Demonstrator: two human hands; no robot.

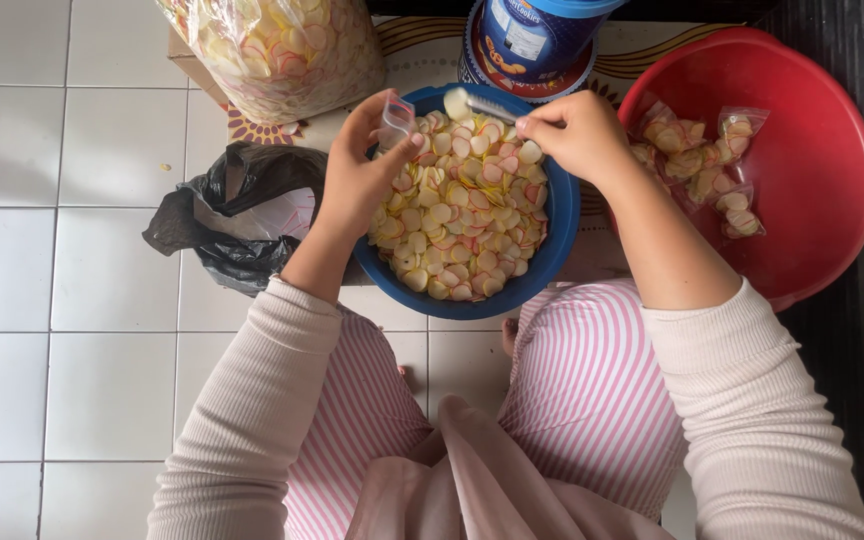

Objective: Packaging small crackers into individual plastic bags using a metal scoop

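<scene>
We pinch the small clear plastic bag point(396, 118) open-mouthed in our left hand point(362, 175) above the blue bowl of crackers point(560, 215); our right hand point(574, 132) fingers grip the white spoon point(472, 103), tipping level into the mouth.

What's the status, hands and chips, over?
Left hand holds small clear bag over blue bowl. Right hand holds scoop at the bag. Chips fill bowl. Nothing blocking.

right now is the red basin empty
No, the red basin holds several small clear filled packets of the pale round chips.
</scene>
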